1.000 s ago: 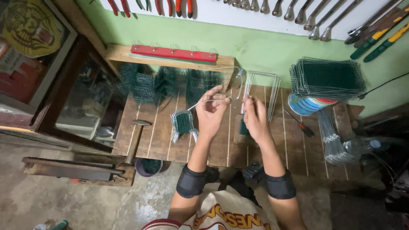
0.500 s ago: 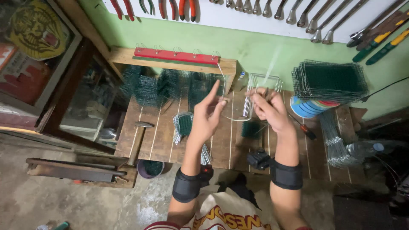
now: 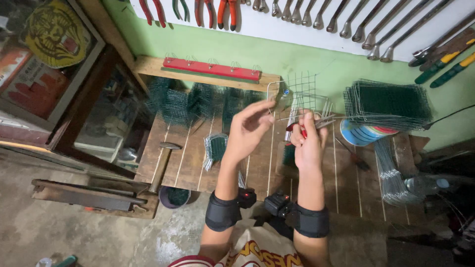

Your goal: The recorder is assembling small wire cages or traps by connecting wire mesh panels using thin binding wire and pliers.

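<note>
My left hand (image 3: pixel 250 128) is raised over the wooden bench (image 3: pixel 188 163), fingertips pinching the edge of a bare wire mesh panel (image 3: pixel 302 91) held upright in the air. My right hand (image 3: pixel 308 141) is closed around red-handled pliers (image 3: pixel 316 123), whose jaws meet the mesh near its lower edge. Both wrists wear black bands. A small bent green mesh piece (image 3: pixel 215 147) lies on the bench just left of my left hand.
Rows of green mesh pieces (image 3: pixel 198 99) stand at the bench's back under a red bar (image 3: pixel 213 69). Flat green mesh sheets (image 3: pixel 388 104) are stacked at right over a coloured plate (image 3: pixel 363 133). A hammer (image 3: pixel 161 165) lies left. Pliers and wrenches (image 3: pixel 346 20) hang on the wall.
Both hands have risen from the bench surface, lifting the wire mesh panel upright in front of me. The pliers are now up against the mesh.
</note>
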